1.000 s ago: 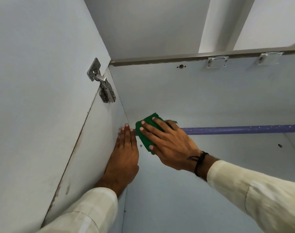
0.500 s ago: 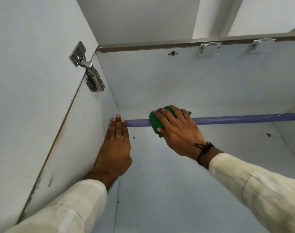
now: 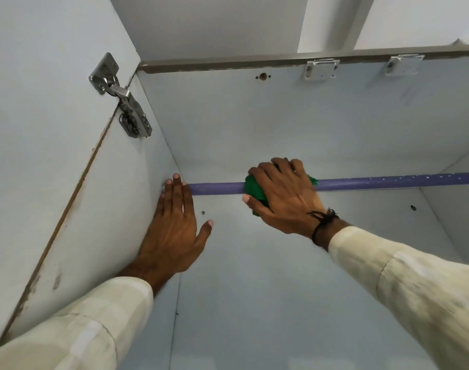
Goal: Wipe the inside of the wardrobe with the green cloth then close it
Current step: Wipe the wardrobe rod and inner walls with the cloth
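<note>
I look up into the pale blue wardrobe. A purple hanging rail runs across it from the left wall to the right. My right hand is wrapped over the rail with the green cloth bunched under the palm, about a third of the way along from the left. My left hand lies flat, fingers together and thumb out, against the left inner wall where the rail meets it. The open door stands at the left.
A metal hinge joins the door to the left wall near the top. Two white brackets sit under the top front edge. Small drilled holes dot the back panel. Cream sleeves cover both forearms.
My right hand has slid the green cloth to the right along the rail, away from the left corner. My left hand stays on the wall, its thumb now spread out.
</note>
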